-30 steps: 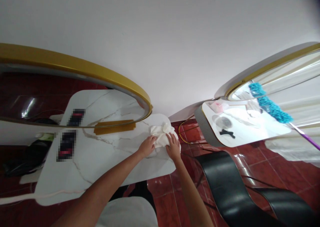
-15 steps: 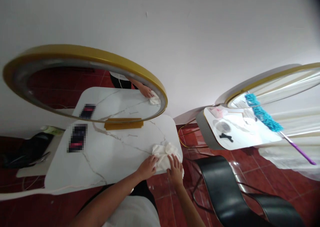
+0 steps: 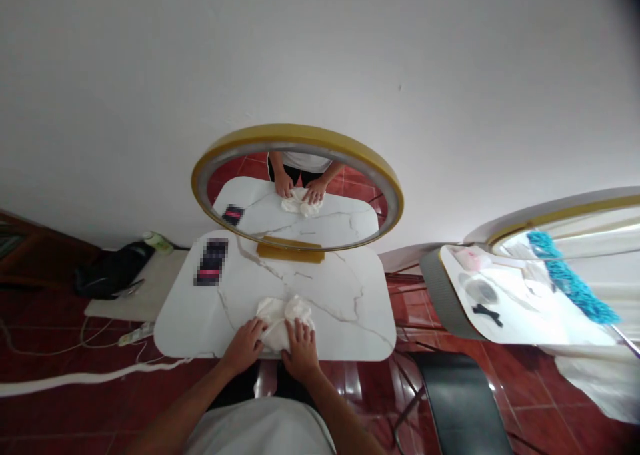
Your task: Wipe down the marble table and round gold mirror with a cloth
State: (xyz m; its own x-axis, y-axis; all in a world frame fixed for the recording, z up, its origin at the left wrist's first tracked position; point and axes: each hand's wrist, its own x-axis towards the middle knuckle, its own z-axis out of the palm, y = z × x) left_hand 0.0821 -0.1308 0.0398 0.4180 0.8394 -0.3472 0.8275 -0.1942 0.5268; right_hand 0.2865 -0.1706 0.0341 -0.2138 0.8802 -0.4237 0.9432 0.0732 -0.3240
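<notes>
A crumpled white cloth (image 3: 274,328) lies on the white marble-patterned table (image 3: 340,281) near its front edge. My left hand (image 3: 246,343) grips the cloth's left side with curled fingers. On the cloth's right part, my right hand (image 3: 302,351) presses down, its fingers bent over the fabric and its thumb at the near edge. The oval gold-framed mirror (image 3: 300,133) behind the table reflects both hands and the cloth. A blurred-out dark rectangular object (image 3: 211,261) rests on the table's left side.
To the right stands a second white table (image 3: 530,328) with a black clip-like item (image 3: 487,313) and a blue fluffy duster (image 3: 570,278). A black chair (image 3: 463,401) is below it. At left are a black bag (image 3: 113,271) and a power strip (image 3: 136,335) with cables.
Both hands and the cloth have moved left along the table, from its right edge to near the middle of the front edge. The view has shifted, showing more on the left.
</notes>
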